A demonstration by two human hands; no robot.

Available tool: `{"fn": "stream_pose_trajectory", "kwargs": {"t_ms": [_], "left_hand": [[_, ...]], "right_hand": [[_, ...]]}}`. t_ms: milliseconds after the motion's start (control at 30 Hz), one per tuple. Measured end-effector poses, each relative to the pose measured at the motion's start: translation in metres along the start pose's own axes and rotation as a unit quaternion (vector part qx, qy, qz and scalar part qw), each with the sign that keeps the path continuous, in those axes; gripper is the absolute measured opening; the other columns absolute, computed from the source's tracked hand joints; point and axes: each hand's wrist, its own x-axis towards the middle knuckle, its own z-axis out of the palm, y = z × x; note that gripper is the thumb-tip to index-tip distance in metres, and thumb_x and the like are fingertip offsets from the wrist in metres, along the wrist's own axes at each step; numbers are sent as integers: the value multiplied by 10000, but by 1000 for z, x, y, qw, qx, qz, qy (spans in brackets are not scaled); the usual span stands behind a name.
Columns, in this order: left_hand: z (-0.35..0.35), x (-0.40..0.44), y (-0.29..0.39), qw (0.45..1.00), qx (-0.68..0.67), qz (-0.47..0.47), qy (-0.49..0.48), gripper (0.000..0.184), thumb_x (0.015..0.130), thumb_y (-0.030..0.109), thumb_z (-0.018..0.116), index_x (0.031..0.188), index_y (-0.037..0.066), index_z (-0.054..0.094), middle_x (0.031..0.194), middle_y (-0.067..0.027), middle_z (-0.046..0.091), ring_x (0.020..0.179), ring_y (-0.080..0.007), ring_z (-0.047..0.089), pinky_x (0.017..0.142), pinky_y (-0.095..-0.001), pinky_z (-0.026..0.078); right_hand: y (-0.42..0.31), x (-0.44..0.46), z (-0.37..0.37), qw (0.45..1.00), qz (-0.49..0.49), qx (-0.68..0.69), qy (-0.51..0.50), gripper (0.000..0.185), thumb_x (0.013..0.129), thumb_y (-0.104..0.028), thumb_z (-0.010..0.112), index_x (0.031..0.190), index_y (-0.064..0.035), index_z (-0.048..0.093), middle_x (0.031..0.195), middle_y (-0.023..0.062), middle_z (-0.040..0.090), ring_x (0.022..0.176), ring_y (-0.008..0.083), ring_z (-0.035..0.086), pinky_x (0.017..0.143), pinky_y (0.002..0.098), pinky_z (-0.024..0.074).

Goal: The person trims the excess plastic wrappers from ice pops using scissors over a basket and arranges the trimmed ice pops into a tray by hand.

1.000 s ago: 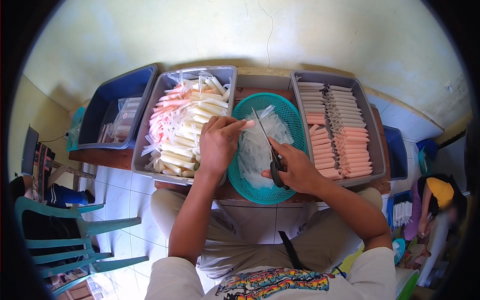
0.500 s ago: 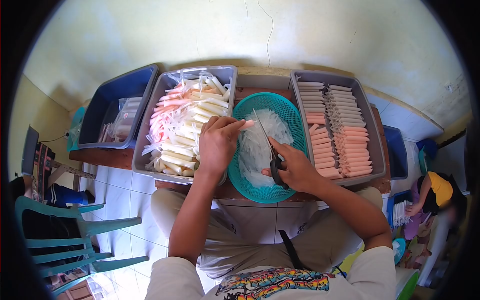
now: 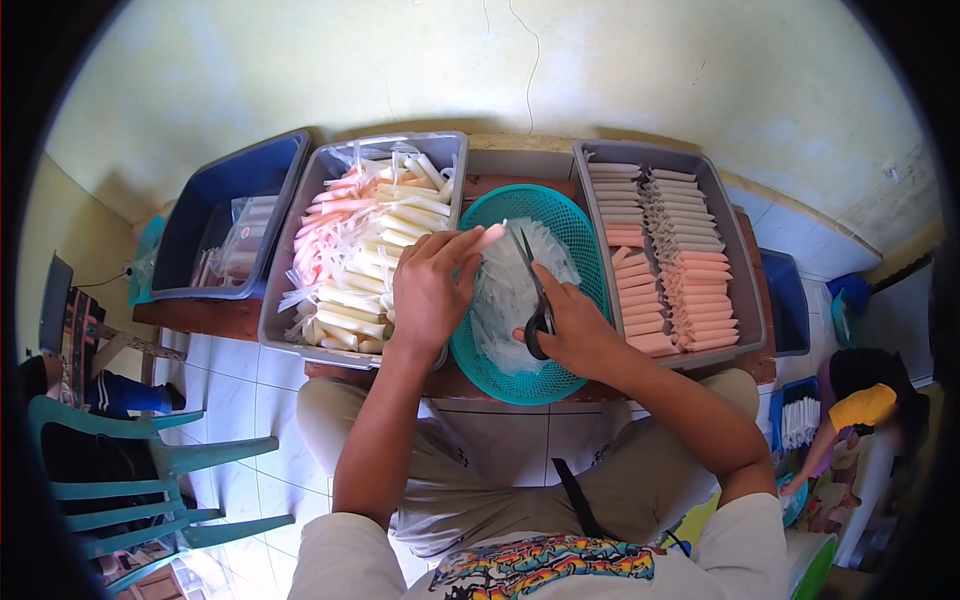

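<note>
My left hand (image 3: 432,285) is closed around a pink ice pop (image 3: 486,238) in a plastic tube, its end sticking out past my fingertips. My right hand (image 3: 572,325) grips black-handled scissors (image 3: 541,300), fingers through the loops. Their blades point up and away, slightly apart, close to the tip of the ice pop. Both hands are over a turquoise mesh basket (image 3: 589,235), which holds a heap of clear plastic scraps (image 3: 505,310). The rest of the ice pop is hidden by my left hand.
To the left, a grey tub (image 3: 462,150) holds loose pink and cream ice pops with long plastic ends. A right-hand grey tub (image 3: 757,325) has neat rows of white and pink ones. A blue-lined tub (image 3: 215,190) stands far left. Another person (image 3: 865,400) bends at the right.
The scissor blades have parted slightly, and the pink ice pop has shifted a little up and right. The other person's hand has moved from the white sticks down to a basin.
</note>
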Motion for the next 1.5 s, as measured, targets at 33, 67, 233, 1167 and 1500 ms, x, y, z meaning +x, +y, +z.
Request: {"fn": "stream_pose_trajectory", "kwargs": {"t_ms": [33, 67, 233, 1167, 1500], "left_hand": [[0, 1, 2, 1000, -9, 6, 8, 378, 860, 7, 816, 1232, 67, 785, 1030, -127, 780, 931, -344, 742, 835, -448, 590], [-1, 2, 5, 1000, -11, 7, 8, 378, 860, 7, 816, 1232, 67, 785, 1030, -127, 780, 931, -344, 742, 835, -448, 590], [-1, 4, 9, 998, -65, 24, 9, 403, 927, 4, 777, 1324, 63, 751, 1052, -163, 778, 896, -373, 748, 788, -444, 604], [2, -1, 25, 975, -211, -64, -34, 599, 933, -12, 801, 1487, 96, 601, 1072, -123, 761, 914, -206, 779, 727, -346, 650], [35, 16, 80, 897, -415, -146, -45, 510, 971, -27, 784, 1397, 54, 516, 1063, -161, 756, 965, -241, 808, 783, -322, 658]], "right_hand": [[2, 3, 3, 1000, 7, -17, 5, 981, 948, -378, 827, 1668, 32, 302, 1168, 274, 592, 1106, 446, 630, 1003, 477, 515], [3, 6, 5, 999, 14, -34, 12, 982, 950, -353, 823, 1675, 24, 279, 1192, 289, 587, 1119, 470, 632, 998, 489, 521], [2, 15, 13, 997, 33, -65, 1, 963, 950, -302, 811, 1671, 33, 267, 1293, 339, 528, 1128, 536, 643, 976, 538, 546], [-2, 4, -6, 988, -142, -14, 63, 568, 933, -171, 782, 1421, 39, 579, 1205, 260, 681, 1009, 416, 747, 893, 485, 597], [-5, -27, -75, 983, -89, 77, 141, 313, 947, -177, 812, 1197, -20, 708, 1063, 126, 778, 854, 250, 773, 793, 393, 595]]}}
